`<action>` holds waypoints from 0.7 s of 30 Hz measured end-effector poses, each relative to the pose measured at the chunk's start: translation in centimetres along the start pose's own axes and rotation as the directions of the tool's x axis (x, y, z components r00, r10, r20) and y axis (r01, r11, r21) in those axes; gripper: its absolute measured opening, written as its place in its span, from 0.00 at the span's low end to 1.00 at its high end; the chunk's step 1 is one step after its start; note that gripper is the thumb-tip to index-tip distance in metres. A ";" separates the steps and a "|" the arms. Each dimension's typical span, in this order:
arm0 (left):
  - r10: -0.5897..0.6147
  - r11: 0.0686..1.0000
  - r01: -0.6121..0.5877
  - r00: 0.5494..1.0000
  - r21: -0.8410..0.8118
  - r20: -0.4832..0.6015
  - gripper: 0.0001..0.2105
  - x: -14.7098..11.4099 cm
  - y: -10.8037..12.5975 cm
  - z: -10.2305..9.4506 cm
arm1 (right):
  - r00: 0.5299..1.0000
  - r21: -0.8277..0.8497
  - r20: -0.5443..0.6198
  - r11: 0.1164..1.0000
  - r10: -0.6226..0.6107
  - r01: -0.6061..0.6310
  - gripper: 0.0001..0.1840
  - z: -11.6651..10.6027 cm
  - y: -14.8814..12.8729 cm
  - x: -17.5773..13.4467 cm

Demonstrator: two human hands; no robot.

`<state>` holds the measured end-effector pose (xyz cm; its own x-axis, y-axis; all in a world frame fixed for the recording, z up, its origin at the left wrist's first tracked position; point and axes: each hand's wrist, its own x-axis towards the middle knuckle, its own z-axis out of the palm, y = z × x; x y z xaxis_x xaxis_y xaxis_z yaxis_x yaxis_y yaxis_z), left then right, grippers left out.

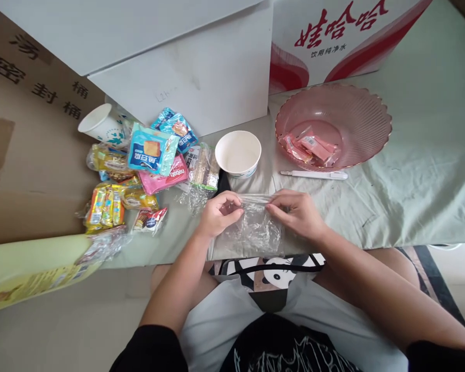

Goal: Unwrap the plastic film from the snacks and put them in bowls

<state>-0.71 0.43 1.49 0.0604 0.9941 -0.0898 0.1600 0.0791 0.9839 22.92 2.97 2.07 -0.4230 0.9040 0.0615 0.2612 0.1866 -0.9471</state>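
Between my hands hangs a clear plastic bag [258,230], its top edge stretched from side to side and its lower part reaching the table's front edge. My left hand [221,212] pinches the bag's upper left corner between thumb and fingers. At the upper right corner my right hand [297,211] pinches the same edge. Just beyond the bag stands a white paper bowl [238,151], upright, with nothing visible in it. Behind my right hand lies a white capped pen-like utility knife [313,175], in front of a pink scalloped bowl [366,129] holding several pink wrapped snacks [313,146].
Left of the paper bowl are piled packaged snacks, among them a blue packet [152,150], a pink packet [163,174] and yellow packets [105,206]. A paper cup [104,124] lies tilted behind them. White boxes [217,77] and a brown carton [31,155] wall the back and left.
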 end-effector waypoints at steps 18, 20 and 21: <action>-0.362 0.867 0.432 0.888 -0.248 0.284 0.20 -0.7 0.2 -0.5 | 0.970 0.299 0.159 0.928 0.182 -0.223 0.11 -0.3 0.4 0.2; -0.304 0.869 0.355 0.932 -0.345 0.196 0.18 -0.7 0.4 -0.6 | 0.975 0.403 0.137 0.889 0.175 -0.216 0.12 -0.4 0.5 0.2; -0.263 0.868 0.301 0.953 -0.395 0.149 0.19 -0.6 0.4 -0.7 | 0.977 0.432 0.127 0.877 0.169 -0.208 0.11 -0.5 0.6 0.2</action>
<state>-1.37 -0.04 2.09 0.1626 0.9158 -0.3674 -0.2322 0.3974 0.8878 23.44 3.48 1.70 -0.4796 0.8662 -0.1399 -0.0582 -0.1905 -0.9800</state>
